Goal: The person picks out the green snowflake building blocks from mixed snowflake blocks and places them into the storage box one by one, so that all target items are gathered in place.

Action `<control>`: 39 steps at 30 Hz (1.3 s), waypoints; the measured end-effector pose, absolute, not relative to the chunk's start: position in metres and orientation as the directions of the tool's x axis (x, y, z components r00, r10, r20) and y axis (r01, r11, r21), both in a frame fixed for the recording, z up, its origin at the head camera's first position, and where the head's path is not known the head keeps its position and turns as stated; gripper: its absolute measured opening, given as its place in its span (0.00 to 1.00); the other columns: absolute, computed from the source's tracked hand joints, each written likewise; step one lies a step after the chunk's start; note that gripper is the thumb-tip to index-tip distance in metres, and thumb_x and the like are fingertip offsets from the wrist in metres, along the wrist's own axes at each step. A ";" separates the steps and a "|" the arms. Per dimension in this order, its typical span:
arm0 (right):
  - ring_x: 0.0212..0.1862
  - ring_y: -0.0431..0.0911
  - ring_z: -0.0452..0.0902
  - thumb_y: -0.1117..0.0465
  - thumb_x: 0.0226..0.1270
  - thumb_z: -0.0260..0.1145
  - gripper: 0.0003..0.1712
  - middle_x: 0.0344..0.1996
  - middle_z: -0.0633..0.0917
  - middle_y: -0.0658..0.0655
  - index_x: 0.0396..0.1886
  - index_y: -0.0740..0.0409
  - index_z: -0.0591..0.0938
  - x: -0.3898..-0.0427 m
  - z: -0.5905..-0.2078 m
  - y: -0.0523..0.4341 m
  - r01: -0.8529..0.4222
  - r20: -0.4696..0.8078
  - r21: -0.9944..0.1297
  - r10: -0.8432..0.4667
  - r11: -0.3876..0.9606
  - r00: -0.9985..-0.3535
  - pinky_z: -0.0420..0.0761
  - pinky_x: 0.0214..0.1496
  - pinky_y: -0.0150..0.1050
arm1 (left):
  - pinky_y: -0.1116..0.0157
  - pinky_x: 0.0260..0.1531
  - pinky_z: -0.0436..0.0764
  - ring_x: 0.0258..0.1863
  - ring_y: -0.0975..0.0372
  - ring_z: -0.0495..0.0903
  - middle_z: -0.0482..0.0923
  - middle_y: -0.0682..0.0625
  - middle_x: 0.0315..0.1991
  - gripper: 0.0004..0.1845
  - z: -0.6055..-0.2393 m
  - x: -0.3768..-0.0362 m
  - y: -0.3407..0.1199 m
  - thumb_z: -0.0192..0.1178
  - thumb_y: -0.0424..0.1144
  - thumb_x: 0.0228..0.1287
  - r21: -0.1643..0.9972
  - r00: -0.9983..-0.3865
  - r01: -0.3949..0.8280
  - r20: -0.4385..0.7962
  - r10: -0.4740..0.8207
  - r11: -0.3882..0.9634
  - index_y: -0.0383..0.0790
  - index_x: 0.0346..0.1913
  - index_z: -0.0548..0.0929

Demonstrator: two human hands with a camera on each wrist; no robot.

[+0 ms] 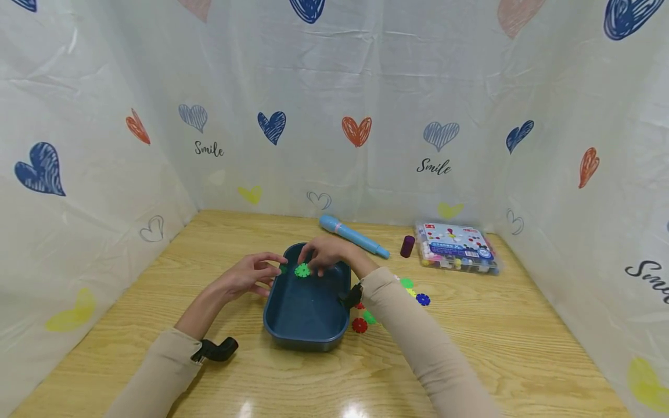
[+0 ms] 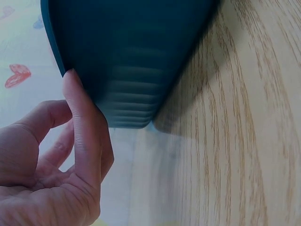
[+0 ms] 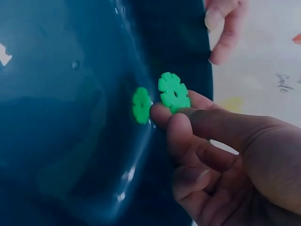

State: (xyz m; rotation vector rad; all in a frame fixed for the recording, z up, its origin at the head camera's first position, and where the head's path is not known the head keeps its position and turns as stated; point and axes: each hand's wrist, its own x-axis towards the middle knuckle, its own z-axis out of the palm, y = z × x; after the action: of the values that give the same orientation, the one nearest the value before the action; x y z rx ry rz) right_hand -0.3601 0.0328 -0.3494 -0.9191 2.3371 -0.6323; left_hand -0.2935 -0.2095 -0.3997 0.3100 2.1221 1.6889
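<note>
Light wooden table [image 1: 522, 348], glossy, walled on three sides by a white cloth backdrop [image 1: 366, 75] printed with hearts and the word Smile. At centre, a dark blue tray [image 1: 305, 325], its floor bare in the head view. Over its far end, right hand [image 1: 328, 253] pinching a green snowflake disc [image 1: 302, 270] between thumb and fingertips [image 3: 162, 115], other fingers curled beneath; a green reflection of the disc on the tray's glossy inner wall [image 3: 140, 105]. Left hand [image 1: 250, 275] at the tray's far left corner, fingers loosely curled, one fingertip [image 2: 73, 80] touching the outer rim, gripping nothing. Right of the tray, loose discs on the table: red [image 1: 359, 325], green [image 1: 406, 283], blue [image 1: 423, 299]. Further back, a light blue marker [image 1: 354, 235], a purple cap [image 1: 407, 246], and a clear plastic box [image 1: 456, 247] with a printed lid, colourful pieces inside.
</note>
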 end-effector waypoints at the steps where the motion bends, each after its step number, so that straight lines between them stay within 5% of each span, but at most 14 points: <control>1: 0.23 0.41 0.80 0.68 0.70 0.58 0.16 0.31 0.87 0.57 0.56 0.57 0.81 -0.360 -0.351 0.030 -0.458 -0.321 -0.594 -0.716 0.662 -0.620 0.74 0.25 0.33 | 0.66 0.30 0.86 0.34 0.62 0.79 0.77 0.45 0.49 0.26 -0.400 -0.293 -0.209 0.58 0.42 0.72 0.967 -0.894 -0.082 -0.179 0.412 0.243 0.38 0.68 0.68; 14: 0.23 0.39 0.80 0.68 0.69 0.61 0.16 0.28 0.86 0.53 0.55 0.57 0.81 -0.361 -0.371 0.013 -0.349 -0.415 -0.613 -0.664 0.709 -0.622 0.73 0.25 0.29 | 0.66 0.29 0.86 0.35 0.61 0.79 0.74 0.36 0.55 0.26 -0.399 -0.291 -0.209 0.57 0.42 0.72 0.964 -0.898 -0.087 -0.184 0.399 0.250 0.37 0.69 0.67; 26: 0.24 0.40 0.80 0.65 0.73 0.58 0.17 0.33 0.87 0.60 0.59 0.58 0.79 -0.360 -0.367 0.011 -0.334 -0.459 -0.595 -0.650 0.731 -0.606 0.74 0.25 0.29 | 0.65 0.30 0.86 0.34 0.61 0.79 0.76 0.39 0.53 0.25 -0.399 -0.293 -0.208 0.58 0.42 0.71 0.962 -0.902 -0.113 -0.204 0.381 0.248 0.40 0.67 0.70; 39: 0.29 0.45 0.85 0.61 0.76 0.55 0.18 0.41 0.87 0.61 0.62 0.55 0.79 -0.353 -0.323 0.035 -0.516 -0.370 -0.518 -0.722 0.682 -0.584 0.85 0.38 0.45 | 0.65 0.31 0.86 0.35 0.61 0.80 0.75 0.37 0.55 0.25 -0.400 -0.293 -0.209 0.58 0.41 0.72 0.964 -0.898 -0.092 -0.188 0.398 0.249 0.39 0.68 0.69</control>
State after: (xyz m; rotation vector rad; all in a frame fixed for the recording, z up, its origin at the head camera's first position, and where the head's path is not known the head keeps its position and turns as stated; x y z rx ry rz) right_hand -0.3533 0.0353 -0.3234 -0.9498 2.3297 -0.4824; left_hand -0.2928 -0.2092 -0.4001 0.2800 2.1318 1.6876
